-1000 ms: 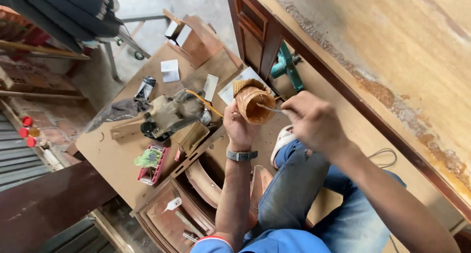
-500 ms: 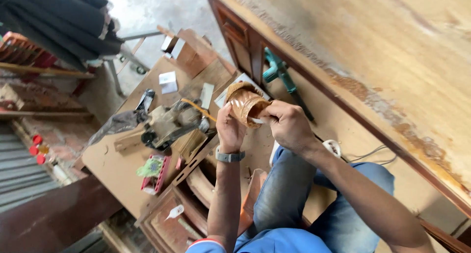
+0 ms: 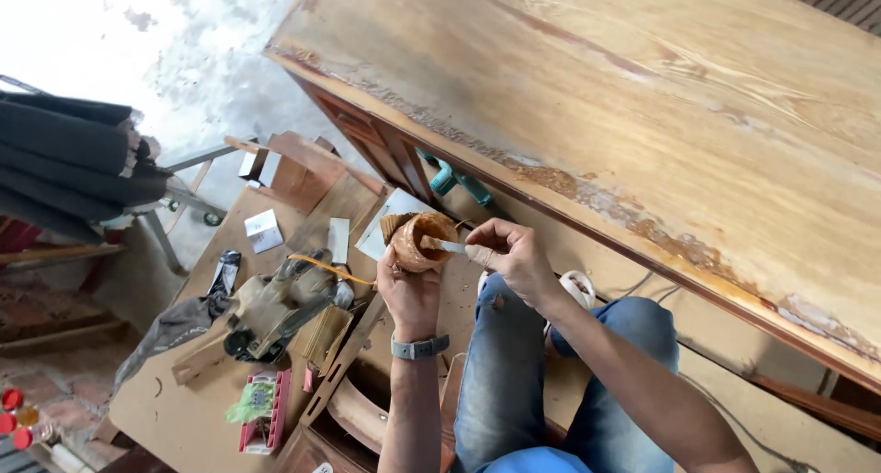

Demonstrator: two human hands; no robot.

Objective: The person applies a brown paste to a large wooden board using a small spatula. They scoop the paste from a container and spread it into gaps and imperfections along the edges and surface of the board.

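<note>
Seated worker, legs in jeans point(image 3: 514, 381) nearest the camera. Left hand point(image 3: 410, 289), wristwatch point(image 3: 419, 347) on its wrist, is closed round a small brown tub point(image 3: 418, 241) of paste, held tilted above the low counter point(image 3: 165, 381). Right hand point(image 3: 509, 257) is pinched shut on a thin blade point(image 3: 447, 245), whose tip sits inside the tub's mouth. To load well, judged from this pose: keep the tub steady, draw the blade along the inner wall, lift only a small amount. Left of the hands, a power tool point(image 3: 275, 308) lies on the counter; far right, a large wooden panel point(image 3: 642, 97) with a patched edge
</note>
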